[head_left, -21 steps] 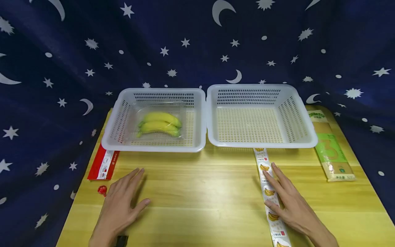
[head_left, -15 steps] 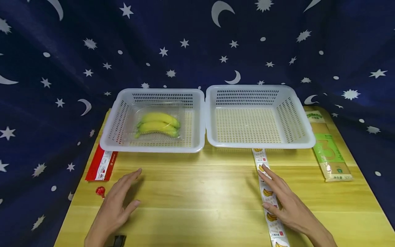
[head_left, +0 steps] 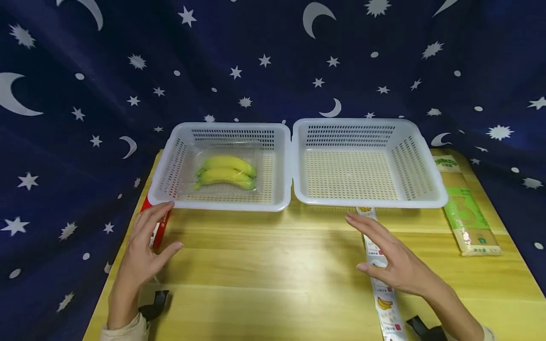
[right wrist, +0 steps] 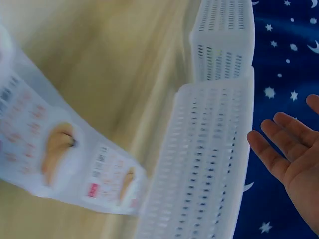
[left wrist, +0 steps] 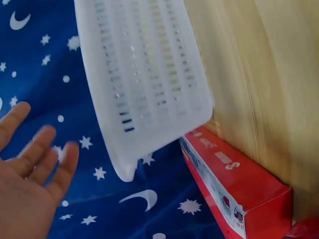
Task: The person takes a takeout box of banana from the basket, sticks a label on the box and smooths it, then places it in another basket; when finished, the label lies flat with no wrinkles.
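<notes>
Because it looks light, limp and easily creased, the strip of banana stickers [head_left: 389, 315], at lower right of the head view, seems best pinched by its edges. The right hand [head_left: 396, 263] hovers over it, thumb wide, holding nothing. At centre left, the perforated white basket [head_left: 222, 207] looks light and stiff, best held by its rim; the left hand [head_left: 142, 248] hangs nearby, spread wide, holding nothing.

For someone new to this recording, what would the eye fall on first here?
Probably the bright yellow bananas in clear plastic, lying in the white basket on the left. The dark blue curtain patterned with stars and moons, filling the background, also stands out. In the head view, the left hand partly hides the red box, the right hand the strip of banana labels.
</notes>
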Action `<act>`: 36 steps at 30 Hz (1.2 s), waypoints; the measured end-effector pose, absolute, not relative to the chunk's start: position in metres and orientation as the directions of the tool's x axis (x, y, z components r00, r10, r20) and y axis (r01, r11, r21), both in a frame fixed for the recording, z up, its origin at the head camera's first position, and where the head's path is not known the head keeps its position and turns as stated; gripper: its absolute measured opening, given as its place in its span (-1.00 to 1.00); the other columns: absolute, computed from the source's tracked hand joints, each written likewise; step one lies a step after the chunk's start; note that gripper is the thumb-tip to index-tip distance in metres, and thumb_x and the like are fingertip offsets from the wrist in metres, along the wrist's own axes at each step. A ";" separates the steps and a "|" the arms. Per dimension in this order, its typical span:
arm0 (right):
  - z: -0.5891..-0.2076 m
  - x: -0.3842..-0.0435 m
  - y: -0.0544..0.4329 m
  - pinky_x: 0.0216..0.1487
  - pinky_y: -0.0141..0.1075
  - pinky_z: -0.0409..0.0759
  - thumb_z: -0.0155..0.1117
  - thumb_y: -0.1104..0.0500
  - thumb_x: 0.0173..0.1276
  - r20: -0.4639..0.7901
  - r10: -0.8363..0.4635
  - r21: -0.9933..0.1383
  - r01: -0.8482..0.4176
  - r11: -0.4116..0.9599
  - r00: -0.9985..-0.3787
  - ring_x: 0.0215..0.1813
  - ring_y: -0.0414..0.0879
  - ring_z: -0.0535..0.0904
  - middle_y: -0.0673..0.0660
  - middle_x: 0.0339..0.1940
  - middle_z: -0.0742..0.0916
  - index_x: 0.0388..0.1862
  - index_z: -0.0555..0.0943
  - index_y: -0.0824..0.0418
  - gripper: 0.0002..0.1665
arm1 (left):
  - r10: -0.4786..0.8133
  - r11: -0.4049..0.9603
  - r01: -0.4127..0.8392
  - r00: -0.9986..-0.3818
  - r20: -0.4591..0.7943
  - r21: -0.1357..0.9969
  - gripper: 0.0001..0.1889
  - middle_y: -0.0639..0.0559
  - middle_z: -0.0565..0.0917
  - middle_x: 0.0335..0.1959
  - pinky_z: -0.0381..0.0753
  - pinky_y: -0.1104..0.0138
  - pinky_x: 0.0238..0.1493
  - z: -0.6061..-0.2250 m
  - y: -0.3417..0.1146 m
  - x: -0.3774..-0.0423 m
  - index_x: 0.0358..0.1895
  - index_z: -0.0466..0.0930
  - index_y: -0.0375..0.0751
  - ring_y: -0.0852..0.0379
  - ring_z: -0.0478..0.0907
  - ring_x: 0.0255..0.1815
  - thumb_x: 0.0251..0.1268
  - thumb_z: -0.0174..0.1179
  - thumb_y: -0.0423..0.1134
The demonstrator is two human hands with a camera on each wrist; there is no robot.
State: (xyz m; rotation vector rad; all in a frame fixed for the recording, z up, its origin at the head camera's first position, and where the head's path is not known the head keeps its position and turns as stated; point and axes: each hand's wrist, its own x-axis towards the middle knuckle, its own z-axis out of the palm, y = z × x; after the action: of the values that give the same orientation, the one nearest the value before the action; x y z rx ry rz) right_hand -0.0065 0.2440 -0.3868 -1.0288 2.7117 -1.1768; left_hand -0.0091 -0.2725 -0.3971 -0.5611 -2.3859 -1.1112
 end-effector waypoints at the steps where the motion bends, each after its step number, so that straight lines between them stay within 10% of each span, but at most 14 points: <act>1: -0.384 -0.011 0.241 0.43 -0.65 -0.02 0.48 0.15 0.13 0.256 -0.588 -0.642 -0.590 0.490 -0.767 0.56 -0.14 0.12 0.20 0.52 0.32 0.52 0.23 0.22 0.00 | 0.162 0.610 0.533 -0.809 0.565 0.587 -0.13 -0.40 0.43 0.26 0.10 0.41 0.39 -0.398 -0.274 -0.014 0.27 0.46 -0.40 -0.06 0.24 0.34 0.10 0.31 0.29; 5: -0.370 -0.034 0.229 0.45 -0.59 0.04 0.52 0.11 0.07 0.283 -0.637 -0.586 -0.654 0.477 -0.717 0.52 -0.15 0.19 0.17 0.49 0.37 0.49 0.29 0.19 0.00 | 0.130 0.686 0.508 -0.790 0.599 0.521 -0.07 -0.45 0.31 0.33 -0.05 -0.05 0.43 -0.401 -0.283 -0.031 0.25 0.47 -0.39 -0.38 0.06 0.38 0.08 0.24 0.40; 11: -0.350 -0.073 0.208 0.36 0.04 0.38 0.55 0.07 0.06 0.227 -0.714 -0.530 -0.699 0.480 -0.662 0.53 -0.06 0.19 0.11 0.53 0.31 0.50 0.29 0.05 0.02 | 0.057 0.694 0.378 -0.877 0.477 0.612 -0.14 -0.26 0.14 0.49 -0.12 -0.38 0.40 -0.408 -0.299 -0.045 0.38 0.38 -0.19 -0.17 -0.19 0.54 0.05 0.40 0.21; 16: -0.337 -0.115 0.182 0.37 0.19 0.34 0.53 0.05 0.13 0.192 -0.765 -0.558 -0.710 0.430 -0.614 0.53 0.05 0.19 0.09 0.53 0.30 0.51 0.28 -0.02 -0.02 | 0.004 0.676 0.257 -0.938 0.345 0.691 -0.10 -0.16 0.02 0.55 -0.13 -0.45 0.37 -0.414 -0.305 -0.052 0.45 0.30 -0.05 -0.18 -0.25 0.55 -0.05 0.53 -0.22; 36: -0.351 -0.255 0.055 0.50 0.14 0.13 0.33 -0.06 0.34 -0.088 -0.862 -0.676 -0.605 0.420 -0.500 0.56 0.09 0.04 0.16 0.56 0.21 0.57 0.15 0.07 -0.08 | -0.057 0.588 0.147 -0.973 0.222 0.795 -0.07 -0.24 -0.03 0.52 0.24 -0.37 0.27 -0.442 -0.316 -0.076 0.53 0.13 -0.07 -0.34 0.15 0.38 0.08 0.45 -0.32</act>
State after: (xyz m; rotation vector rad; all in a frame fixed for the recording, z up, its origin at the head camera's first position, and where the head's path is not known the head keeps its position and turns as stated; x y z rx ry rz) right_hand -0.2552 0.0554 -0.3514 -1.2473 2.2546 -0.8175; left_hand -0.0764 -0.3163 -0.4419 -0.0746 -2.5942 -1.3295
